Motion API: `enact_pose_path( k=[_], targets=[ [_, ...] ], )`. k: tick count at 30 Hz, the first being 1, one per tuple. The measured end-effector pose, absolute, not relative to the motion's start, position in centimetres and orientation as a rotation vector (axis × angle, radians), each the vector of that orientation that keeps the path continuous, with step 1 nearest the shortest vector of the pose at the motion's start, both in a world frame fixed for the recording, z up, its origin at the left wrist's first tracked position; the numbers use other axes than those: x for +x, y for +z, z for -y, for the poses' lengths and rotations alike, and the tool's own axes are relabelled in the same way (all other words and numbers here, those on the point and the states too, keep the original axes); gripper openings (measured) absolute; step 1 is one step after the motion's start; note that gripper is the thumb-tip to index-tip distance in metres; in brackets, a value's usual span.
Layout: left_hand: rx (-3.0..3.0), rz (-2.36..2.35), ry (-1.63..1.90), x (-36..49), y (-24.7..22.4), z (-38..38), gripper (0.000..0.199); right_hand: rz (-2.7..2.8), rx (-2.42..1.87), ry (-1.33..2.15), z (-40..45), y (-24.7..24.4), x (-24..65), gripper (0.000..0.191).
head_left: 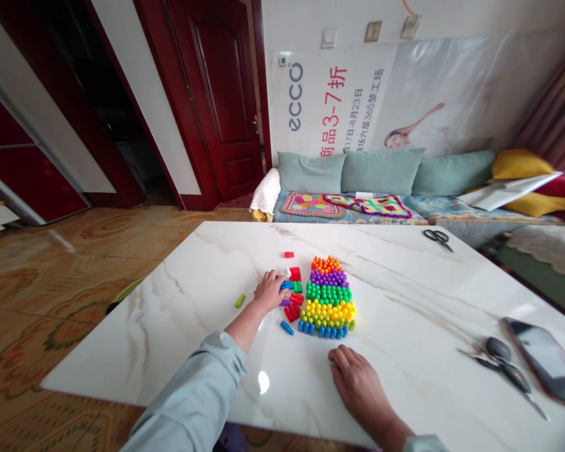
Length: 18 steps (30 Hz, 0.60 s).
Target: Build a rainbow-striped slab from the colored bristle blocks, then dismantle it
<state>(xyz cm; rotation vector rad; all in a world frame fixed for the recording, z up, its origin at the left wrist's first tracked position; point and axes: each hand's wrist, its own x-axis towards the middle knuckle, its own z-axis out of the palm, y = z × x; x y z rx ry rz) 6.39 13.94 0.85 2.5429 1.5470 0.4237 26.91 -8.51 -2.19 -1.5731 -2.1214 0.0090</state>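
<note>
My left hand (268,291) reaches into a small loose pile of plastic pieces, its fingers closed around a blue plastic piece (287,284). Red pieces (292,312), a green piece (297,287) and a purple one lie close to those fingers; part of the pile is hidden by the hand. To the right stand tight rows of small round-topped pieces sorted by colour: orange (327,264), purple (328,277), green (328,293), yellow (330,310), olive and blue (324,331). My right hand (358,384) rests palm down on the table below the rows, holding nothing, fingers loosely extended.
Single pieces lie apart: a lime one (240,301), a blue one (287,328) and a red one (289,255). On the marble-patterned table (179,326) are black scissors (437,236), another cutting tool (503,364) and a phone (548,358). A sofa (414,204) stands behind.
</note>
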Motion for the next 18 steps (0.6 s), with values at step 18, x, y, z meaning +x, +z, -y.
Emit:
enact_pose_path(
  k=[18],
  targets=[
    [2.472,-1.737,0.456,8.7,0.6,-13.0,0.037,2.121,-1.595,0.047,8.5,-1.9,26.9,0.009]
  ],
)
